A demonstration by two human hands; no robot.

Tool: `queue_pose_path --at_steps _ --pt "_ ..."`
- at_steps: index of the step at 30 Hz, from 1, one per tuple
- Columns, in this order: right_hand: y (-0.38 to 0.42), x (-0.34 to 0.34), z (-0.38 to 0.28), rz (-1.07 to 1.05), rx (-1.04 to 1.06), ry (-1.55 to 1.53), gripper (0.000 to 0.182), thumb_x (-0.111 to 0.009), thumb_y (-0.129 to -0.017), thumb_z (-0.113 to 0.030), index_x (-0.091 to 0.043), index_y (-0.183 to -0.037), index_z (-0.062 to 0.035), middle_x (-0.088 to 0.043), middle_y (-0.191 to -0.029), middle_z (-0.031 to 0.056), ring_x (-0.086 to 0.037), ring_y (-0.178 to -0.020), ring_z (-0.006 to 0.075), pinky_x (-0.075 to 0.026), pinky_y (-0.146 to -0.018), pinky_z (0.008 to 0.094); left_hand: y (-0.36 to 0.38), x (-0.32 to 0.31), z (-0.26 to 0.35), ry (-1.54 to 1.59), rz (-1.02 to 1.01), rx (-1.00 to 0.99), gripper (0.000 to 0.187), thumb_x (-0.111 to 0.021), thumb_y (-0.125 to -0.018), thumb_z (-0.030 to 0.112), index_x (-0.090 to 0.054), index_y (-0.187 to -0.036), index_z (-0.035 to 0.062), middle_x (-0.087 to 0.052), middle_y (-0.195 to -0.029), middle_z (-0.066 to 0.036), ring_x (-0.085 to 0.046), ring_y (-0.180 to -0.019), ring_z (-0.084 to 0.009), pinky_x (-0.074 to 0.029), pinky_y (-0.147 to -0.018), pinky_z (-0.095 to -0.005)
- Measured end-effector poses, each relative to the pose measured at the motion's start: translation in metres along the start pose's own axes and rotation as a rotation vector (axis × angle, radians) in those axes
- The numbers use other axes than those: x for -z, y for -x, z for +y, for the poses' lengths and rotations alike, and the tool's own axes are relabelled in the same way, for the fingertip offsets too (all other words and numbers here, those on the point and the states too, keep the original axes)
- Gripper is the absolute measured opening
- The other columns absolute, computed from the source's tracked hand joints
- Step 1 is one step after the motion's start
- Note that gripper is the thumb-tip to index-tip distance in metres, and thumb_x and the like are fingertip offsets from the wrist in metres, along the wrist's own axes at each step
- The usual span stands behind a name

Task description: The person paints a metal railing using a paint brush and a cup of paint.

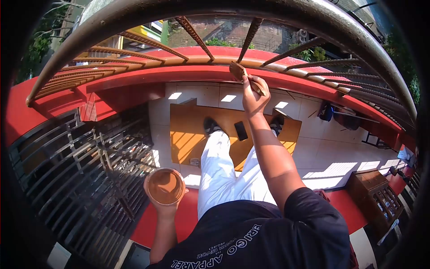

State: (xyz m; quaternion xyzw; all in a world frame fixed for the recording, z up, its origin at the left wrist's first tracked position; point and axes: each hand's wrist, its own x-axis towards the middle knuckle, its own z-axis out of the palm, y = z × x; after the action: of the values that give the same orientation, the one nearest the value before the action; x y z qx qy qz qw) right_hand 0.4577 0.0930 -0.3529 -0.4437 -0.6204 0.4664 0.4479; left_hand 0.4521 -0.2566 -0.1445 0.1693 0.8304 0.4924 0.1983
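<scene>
My right hand (pixel 254 96) is closed around a paintbrush (pixel 238 71) with brown, paint-covered bristles. The bristle end overlaps the brown lower rail (pixel 197 59) of a metal railing, near the foot of a ribbed upright bar (pixel 250 39); whether it touches cannot be made out. Lower on the left, my left hand (pixel 162 208) grips a round tub of brown paint (pixel 165 187) from below and the side, its open top facing up.
A thick dark top rail (pixel 215 10) curves overhead. Below the railing runs a red ledge (pixel 192 71). My feet stand on a wooden table (pixel 188 121), with a black phone (pixel 241 131) between them. A metal grille (pixel 89 166) stands left, a wooden cabinet (pixel 369 190) right.
</scene>
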Motion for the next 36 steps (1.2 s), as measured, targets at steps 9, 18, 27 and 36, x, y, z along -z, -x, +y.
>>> queue_pose_path --at_steps 9,18,27,36 --pt "-0.008 0.032 0.026 0.134 0.147 0.289 0.015 -0.080 -0.081 -0.007 -0.067 -0.087 -0.0052 -0.073 -0.086 0.0083 -0.071 -0.079 0.0225 -0.056 -0.074 0.0319 -0.018 0.008 -0.024 -0.026 0.011 0.034 0.105 -0.092 -0.061 0.001 -0.027 -0.143 0.0082 -0.056 -0.125 -0.013 -0.063 -0.109 -0.0261 -0.056 -0.094 -0.0391" --pt "-0.016 0.013 0.033 0.214 -0.021 0.228 0.014 -0.080 -0.082 -0.009 -0.069 -0.089 -0.0031 -0.073 -0.086 0.0090 -0.070 -0.076 0.0195 -0.055 -0.072 0.0306 -0.027 -0.001 -0.028 0.033 -0.075 0.050 0.108 -0.094 -0.059 0.002 -0.025 -0.143 0.0045 -0.054 -0.126 -0.015 -0.060 -0.112 -0.0250 -0.051 -0.098 -0.0383" --pt "-0.008 0.010 0.005 -0.043 0.061 0.137 0.011 -0.078 -0.081 -0.007 -0.070 -0.087 -0.0026 -0.072 -0.085 0.0127 -0.072 -0.080 0.0228 -0.055 -0.074 0.0312 -0.026 -0.013 -0.023 -0.065 -0.107 -0.012 0.107 -0.093 -0.060 0.003 -0.025 -0.142 0.0036 -0.058 -0.122 -0.014 -0.062 -0.108 -0.0247 -0.050 -0.098 -0.0380" --pt "-0.037 0.045 0.023 0.245 0.007 0.181 0.013 -0.080 -0.081 -0.010 -0.069 -0.082 -0.0029 -0.071 -0.080 0.0084 -0.069 -0.071 0.0179 -0.054 -0.069 0.0283 -0.019 -0.010 -0.027 -0.068 -0.172 -0.010 0.109 -0.093 -0.059 0.002 -0.024 -0.144 0.0057 -0.055 -0.127 -0.015 -0.060 -0.111 -0.0247 -0.053 -0.095 -0.0381"
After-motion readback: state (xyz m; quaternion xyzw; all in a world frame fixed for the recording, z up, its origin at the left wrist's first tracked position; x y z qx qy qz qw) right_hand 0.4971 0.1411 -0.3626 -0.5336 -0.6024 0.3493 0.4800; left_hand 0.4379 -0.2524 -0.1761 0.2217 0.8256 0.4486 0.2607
